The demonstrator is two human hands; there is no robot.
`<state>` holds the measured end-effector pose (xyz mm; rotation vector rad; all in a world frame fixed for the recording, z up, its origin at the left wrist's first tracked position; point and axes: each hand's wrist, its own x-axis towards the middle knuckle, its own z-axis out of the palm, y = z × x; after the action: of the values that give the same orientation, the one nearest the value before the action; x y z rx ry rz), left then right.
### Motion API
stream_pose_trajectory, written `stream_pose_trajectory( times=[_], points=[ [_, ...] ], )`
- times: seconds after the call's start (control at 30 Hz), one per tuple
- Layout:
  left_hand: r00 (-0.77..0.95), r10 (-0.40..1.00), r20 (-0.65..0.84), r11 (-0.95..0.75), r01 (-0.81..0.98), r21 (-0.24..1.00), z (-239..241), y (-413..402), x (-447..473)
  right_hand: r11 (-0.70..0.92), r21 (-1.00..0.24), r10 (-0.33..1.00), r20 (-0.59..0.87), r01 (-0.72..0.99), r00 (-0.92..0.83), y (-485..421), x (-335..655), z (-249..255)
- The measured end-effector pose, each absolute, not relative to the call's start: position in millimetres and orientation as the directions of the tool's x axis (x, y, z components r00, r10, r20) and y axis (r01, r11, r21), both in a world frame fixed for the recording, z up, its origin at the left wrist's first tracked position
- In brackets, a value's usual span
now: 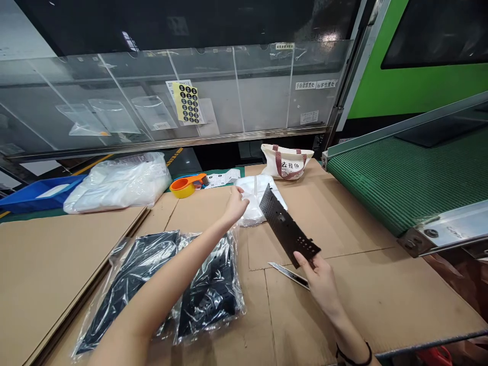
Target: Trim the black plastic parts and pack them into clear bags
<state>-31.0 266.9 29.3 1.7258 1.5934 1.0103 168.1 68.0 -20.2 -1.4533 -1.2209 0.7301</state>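
My right hand (319, 277) grips the near end of a flat black perforated plate (286, 229), holding it tilted above the cardboard-covered table (343, 305). My left hand (235, 203) reaches forward, its fingers closed on the edge of a small pile of clear plastic bags (256, 195) at the middle of the table. Below my left forearm lie two clear bags holding black plates (206, 295). A utility knife (288, 274) lies on the cardboard just left of my right hand.
A green conveyor belt (404, 178) runs along the right side. At the back stand a canvas tote bag (286, 161), an orange tape dispenser (186, 185), a bundle of white plastic (118, 183) and a blue tray (38, 193). A clear shelf (190, 101) hangs behind.
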Motion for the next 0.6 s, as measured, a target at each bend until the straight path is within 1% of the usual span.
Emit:
stream_pose_trajectory(
  times=[0.03, 0.1, 0.17, 0.23, 0.27, 0.3, 0.37, 0.47, 0.5, 0.6],
  points=[
    [0.02, 0.989, 0.148, -0.133, 0.577, 0.806, 32.3, 260.0, -33.3, 0.056, -0.978, 0.948, 0.115, 0.199, 0.297, 62.0, 171.8, -20.1],
    [0.07, 0.987, 0.144, -0.156, 0.612, 0.775, 39.6, 245.0, -37.9, -0.019, -0.996, 0.97, -0.039, -0.088, 0.238, 47.5, 179.2, -19.6],
    [0.129, 0.982, 0.138, -0.188, 0.625, 0.758, 47.9, 229.2, -41.5, -0.169, -0.913, 0.976, -0.207, -0.372, 0.067, 32.0, 184.2, -19.6],
    [0.208, 0.969, 0.133, -0.237, 0.626, 0.743, 55.3, 214.1, -43.7, -0.327, -0.763, 0.94, -0.326, -0.557, -0.105, 18.8, 185.0, -20.9],
    [0.254, 0.959, 0.129, -0.265, 0.627, 0.733, 58.0, 207.2, -44.4, -0.382, -0.693, 0.918, -0.364, -0.611, -0.16, 13.9, 183.6, -22.1],
    [0.3, 0.946, 0.124, -0.294, 0.63, 0.719, 59.9, 200.8, -44.9, -0.405, -0.639, 0.903, -0.392, -0.654, -0.176, 10.3, 181.4, -23.5],
    [0.367, 0.921, 0.133, -0.355, 0.646, 0.675, 61.0, 189.7, -45.1, -0.367, -0.585, 0.893, -0.44, -0.724, -0.097, 6.4, 174.9, -26.6],
    [0.403, 0.89, 0.215, -0.45, 0.694, 0.561, 57.4, 174.8, -41.4, -0.251, -0.583, 0.862, -0.498, -0.773, 0.096, 3.9, 163.4, -30.0],
    [0.409, 0.877, 0.253, -0.48, 0.714, 0.51, 55.2, 169.6, -38.3, -0.235, -0.589, 0.85, -0.51, -0.773, 0.131, 2.9, 159.5, -30.6],
    [0.443, 0.825, 0.35, -0.552, 0.764, 0.334, 46.2, 151.7, -22.3, -0.248, -0.594, 0.843, -0.522, -0.765, 0.132, -0.7, 148.5, -30.7]
  ],
)
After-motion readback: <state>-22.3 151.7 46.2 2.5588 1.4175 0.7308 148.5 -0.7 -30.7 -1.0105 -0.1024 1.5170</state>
